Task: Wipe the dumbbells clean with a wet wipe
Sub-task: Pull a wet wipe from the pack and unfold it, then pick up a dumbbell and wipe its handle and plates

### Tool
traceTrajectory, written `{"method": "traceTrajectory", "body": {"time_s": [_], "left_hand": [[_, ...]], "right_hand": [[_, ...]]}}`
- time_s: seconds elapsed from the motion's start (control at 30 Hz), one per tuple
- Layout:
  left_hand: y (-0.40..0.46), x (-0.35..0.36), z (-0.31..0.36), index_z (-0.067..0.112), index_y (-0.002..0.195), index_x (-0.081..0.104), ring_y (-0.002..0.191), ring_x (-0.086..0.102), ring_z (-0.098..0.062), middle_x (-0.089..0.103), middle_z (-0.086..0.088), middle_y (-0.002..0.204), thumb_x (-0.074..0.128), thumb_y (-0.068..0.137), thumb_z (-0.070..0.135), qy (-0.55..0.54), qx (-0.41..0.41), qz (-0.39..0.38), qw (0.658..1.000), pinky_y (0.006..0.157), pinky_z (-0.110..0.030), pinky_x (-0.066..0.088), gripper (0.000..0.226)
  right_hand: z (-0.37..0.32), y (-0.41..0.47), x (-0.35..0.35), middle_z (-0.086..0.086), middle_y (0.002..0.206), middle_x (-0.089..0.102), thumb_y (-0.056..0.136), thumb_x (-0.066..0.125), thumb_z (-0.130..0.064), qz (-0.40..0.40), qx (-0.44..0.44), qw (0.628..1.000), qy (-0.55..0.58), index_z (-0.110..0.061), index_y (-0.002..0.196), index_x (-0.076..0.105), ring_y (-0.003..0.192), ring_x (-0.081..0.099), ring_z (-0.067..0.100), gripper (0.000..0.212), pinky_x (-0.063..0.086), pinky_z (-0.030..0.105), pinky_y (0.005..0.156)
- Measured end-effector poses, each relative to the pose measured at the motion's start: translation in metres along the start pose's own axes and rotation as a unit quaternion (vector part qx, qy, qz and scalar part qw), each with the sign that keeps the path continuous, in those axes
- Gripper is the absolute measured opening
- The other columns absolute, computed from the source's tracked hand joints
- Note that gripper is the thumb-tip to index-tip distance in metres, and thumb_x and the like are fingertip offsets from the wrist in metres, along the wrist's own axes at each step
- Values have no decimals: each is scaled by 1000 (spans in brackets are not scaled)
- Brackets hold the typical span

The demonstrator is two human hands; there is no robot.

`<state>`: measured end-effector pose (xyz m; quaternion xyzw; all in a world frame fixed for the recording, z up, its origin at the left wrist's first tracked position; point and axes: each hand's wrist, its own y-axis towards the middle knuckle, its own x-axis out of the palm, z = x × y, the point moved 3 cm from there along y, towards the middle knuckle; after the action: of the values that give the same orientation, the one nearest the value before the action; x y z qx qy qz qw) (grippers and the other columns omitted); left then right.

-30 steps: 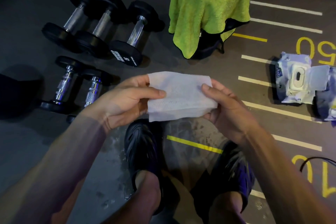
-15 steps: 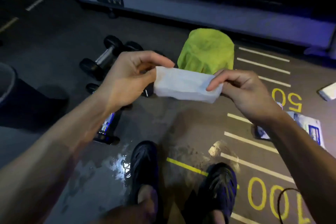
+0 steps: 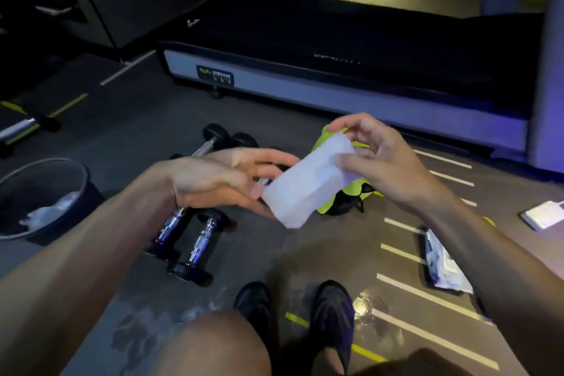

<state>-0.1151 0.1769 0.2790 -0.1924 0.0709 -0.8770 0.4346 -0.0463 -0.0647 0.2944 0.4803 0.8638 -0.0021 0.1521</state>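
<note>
A folded white wet wipe (image 3: pixel 308 183) hangs in the air between my hands, tilted up to the right. My left hand (image 3: pixel 225 177) holds its lower left end, fingers under it and thumb at its edge. My right hand (image 3: pixel 375 159) pinches its upper right end. Below my left hand lie two small chrome-handled dumbbells (image 3: pixel 195 241) side by side on the dark floor. Behind them lie larger black dumbbells (image 3: pixel 218 139), partly hidden by my left hand.
A dark bin (image 3: pixel 45 192) with crumpled wipes stands at the left. A green towel over a bag (image 3: pixel 345 195) sits behind the wipe. The wipes pack (image 3: pixel 442 262) lies on the right, a white object (image 3: pixel 541 215) beyond it. A treadmill (image 3: pixel 335 70) crosses the back. My shoes (image 3: pixel 329 317) stand on wet floor.
My view has tilted up, showing the treadmill and the bin. The wipe has been folded narrower and now tilts, my right hand raised above my left.
</note>
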Motion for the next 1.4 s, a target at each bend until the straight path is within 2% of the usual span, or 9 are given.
{"method": "traceTrajectory", "body": {"time_s": [0.23,0.37,0.5,0.67,0.87,0.97,1.07,1.2,1.4], "left_hand": [[39,21,-20,9,126,68,102,74,-20,78,-7,115,70,95,36,94,-52,145,984,85,-35,57,41],[47,4,-42,6,124,68,96,75,-20,77,-11,115,66,90,34,39,-44,198,979,86,-37,59,45],[50,-29,-89,5,123,69,107,73,-33,76,-17,119,62,98,31,31,-71,240,968,91,-45,59,38],[68,-71,-145,6,113,74,92,66,-35,76,-24,105,60,103,27,25,-78,282,956,72,-36,51,28],[86,-127,-169,17,123,73,94,65,-31,74,-15,109,62,101,13,6,22,233,972,75,-35,58,25],[94,-149,-174,11,99,78,90,71,-9,79,5,95,56,99,-9,130,40,215,967,80,-22,55,29],[108,-165,-189,19,97,80,89,68,-4,72,12,94,58,95,-11,233,16,177,956,83,-19,48,37],[123,-181,-213,23,104,80,96,67,-11,68,11,99,54,91,-14,267,-9,177,947,90,-32,51,47],[128,-222,-223,28,106,76,95,68,-18,68,5,105,61,84,13,273,-14,332,903,88,-50,55,31]], "right_hand": [[19,6,21,-8,86,72,86,77,-9,-6,69,988,134,-17,129,63,77,66,12,46,53,20,70],[84,-9,60,4,107,75,67,84,-53,-71,299,871,383,-21,119,72,93,69,21,63,59,32,75],[141,-20,107,13,122,71,54,95,-59,-113,324,827,445,-16,128,69,100,71,27,90,59,39,84],[190,-9,125,9,100,78,81,79,-20,-21,297,878,375,-15,111,75,78,74,19,30,61,33,67],[225,29,109,4,116,77,93,66,-8,13,180,928,326,-21,116,76,105,72,20,29,59,37,91],[243,44,103,0,94,73,92,58,6,-26,145,962,231,-26,92,82,86,64,23,40,47,33,75],[271,55,109,5,93,71,95,46,2,8,215,947,240,-21,102,80,87,61,22,42,48,32,76],[308,65,128,5,106,75,79,69,-47,-17,335,899,281,-22,118,75,97,67,19,46,53,35,84],[345,76,139,9,85,67,70,85,-17,37,385,873,297,-21,76,78,88,60,26,10,46,37,76]]}}
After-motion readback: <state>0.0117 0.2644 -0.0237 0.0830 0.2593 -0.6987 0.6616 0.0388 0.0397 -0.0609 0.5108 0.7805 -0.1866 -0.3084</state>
